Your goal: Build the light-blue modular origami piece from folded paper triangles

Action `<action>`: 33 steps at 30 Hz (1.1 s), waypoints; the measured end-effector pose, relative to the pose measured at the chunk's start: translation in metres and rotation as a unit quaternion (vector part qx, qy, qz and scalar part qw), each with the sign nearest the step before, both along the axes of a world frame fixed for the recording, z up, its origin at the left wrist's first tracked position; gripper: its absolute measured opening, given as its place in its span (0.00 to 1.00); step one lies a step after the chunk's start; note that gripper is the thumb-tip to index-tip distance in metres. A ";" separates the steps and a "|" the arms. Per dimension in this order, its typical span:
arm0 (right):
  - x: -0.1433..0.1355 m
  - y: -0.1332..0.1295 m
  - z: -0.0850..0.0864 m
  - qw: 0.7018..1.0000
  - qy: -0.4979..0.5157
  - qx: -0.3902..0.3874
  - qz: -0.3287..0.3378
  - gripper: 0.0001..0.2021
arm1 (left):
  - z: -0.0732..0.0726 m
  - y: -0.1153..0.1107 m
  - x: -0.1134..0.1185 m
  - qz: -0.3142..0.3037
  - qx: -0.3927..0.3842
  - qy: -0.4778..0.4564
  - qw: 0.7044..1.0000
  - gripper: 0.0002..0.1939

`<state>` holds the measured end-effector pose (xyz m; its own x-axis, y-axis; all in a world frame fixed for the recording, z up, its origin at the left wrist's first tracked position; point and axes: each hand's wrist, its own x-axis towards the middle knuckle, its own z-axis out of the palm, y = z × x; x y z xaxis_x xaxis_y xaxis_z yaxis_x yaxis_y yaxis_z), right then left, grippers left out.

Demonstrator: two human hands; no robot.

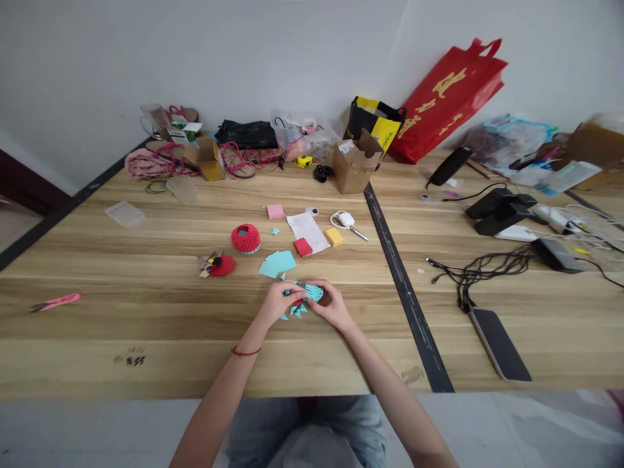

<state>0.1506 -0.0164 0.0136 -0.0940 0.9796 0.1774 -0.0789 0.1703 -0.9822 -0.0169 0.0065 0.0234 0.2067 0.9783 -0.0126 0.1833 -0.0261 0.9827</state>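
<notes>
A folded light-blue paper piece with ridged rows [313, 292] is between my two hands, low over the table. My right hand [333, 305] curls round its right side. At its left edge, the fingertips of my left hand [281, 301] are pinched together against it; any small part between them is too small to tell. Small blue folded triangles [298, 311] lie under and around my hands, with something red partly hidden there. Flat blue paper sheets [277, 264] lie just beyond. Farther left stands a round red folded-paper form [246, 238] with a blue base.
Scissors [359, 233], a yellow pad [334, 236], a red pad [303, 247] and a pink pad [275, 211] lie beyond my hands. Pink snips [57, 302] are far left. Cables [492, 263] and a power bank [500, 344] lie right. Boxes and bags line the wall.
</notes>
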 end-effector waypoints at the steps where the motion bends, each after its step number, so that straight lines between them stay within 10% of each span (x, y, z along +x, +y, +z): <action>1: 0.000 0.000 0.001 1.000 -0.001 0.002 0.000 0.16 | 0.000 0.000 0.000 0.000 0.004 -0.002 1.000 0.10; 12: 0.003 -0.002 0.010 0.999 -0.022 0.031 -0.016 0.15 | 0.001 -0.001 -0.003 -0.016 0.013 -0.005 1.000 0.06; 20: 0.011 0.002 -0.004 1.000 -0.009 -0.005 -0.023 0.16 | 0.004 0.007 -0.017 0.080 -0.072 -0.068 0.992 0.13; 33: 0.008 0.005 -0.010 0.995 0.066 -0.075 0.016 0.19 | 0.003 0.003 -0.006 -0.022 -0.222 -0.167 0.961 0.23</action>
